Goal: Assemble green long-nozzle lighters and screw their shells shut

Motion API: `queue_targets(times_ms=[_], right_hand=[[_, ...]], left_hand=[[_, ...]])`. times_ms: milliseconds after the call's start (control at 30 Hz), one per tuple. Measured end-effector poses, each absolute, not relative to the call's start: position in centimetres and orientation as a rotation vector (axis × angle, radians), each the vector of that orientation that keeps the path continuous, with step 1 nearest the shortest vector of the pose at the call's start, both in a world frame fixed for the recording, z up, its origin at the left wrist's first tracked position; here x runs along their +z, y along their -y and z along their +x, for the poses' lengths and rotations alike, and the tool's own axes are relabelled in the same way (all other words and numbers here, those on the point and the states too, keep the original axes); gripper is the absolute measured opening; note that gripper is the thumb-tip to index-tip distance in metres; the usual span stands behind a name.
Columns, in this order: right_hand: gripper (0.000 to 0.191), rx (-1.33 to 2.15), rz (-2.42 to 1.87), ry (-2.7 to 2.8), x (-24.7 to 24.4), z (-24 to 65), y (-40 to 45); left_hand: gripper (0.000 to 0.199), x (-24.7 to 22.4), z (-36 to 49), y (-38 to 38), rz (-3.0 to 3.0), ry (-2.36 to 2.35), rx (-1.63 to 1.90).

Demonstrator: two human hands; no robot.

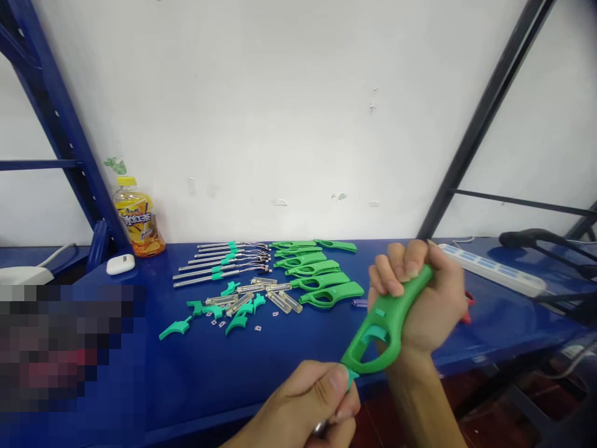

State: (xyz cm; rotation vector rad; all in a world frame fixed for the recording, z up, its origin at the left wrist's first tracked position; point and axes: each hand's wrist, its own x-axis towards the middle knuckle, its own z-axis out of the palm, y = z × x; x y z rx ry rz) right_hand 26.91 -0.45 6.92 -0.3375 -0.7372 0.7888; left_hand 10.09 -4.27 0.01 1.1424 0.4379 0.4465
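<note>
My right hand (431,298) is closed round the handle of a green stick lighter (390,318), which is tilted with its nose toward the lower left. A teal trigger (374,334) shows inside the lighter's finger loop. At the nose end, my left hand (321,398) pinches a teal collar (352,377) between thumb and fingers. A bit of shiny metal tube (321,428) shows below those fingers; the rest of it is hidden by the hand.
On the blue table (200,379) lie several green lighter shells (331,294), metal tubes (198,282) with wires, clear fuel tanks (240,303), teal triggers (176,328) and small chips. A drink bottle (140,224), white earphone case (120,264) and power strip (494,270) stand around them.
</note>
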Motion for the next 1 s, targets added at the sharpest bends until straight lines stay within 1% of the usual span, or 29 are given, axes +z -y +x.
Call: queue_targets(times_ms=[133, 467, 833, 1000], right_hand=[[0.041, 0.870, -0.371, 0.740, 6.6, 26.5, -0.3], [0.041, 0.914, -0.426, 0.747, 6.4, 26.0, -0.6], [0.039, 0.945, -0.382, 0.719, 6.3, 25.7, -0.7], [0.040, 0.901, -0.410, 0.720, 6.4, 25.4, -0.7]], left_hand=[[0.061, -0.6, 10.7, 4.9, 1.089, -0.468, 0.482], [0.062, -1.3, 11.5, 4.9, 1.005, -0.462, 0.529], [0.060, -0.9, 11.0, 4.7, 0.835, -0.341, 0.423], [0.063, -0.8, 10.9, 4.9, 0.914, -0.447, 0.473]])
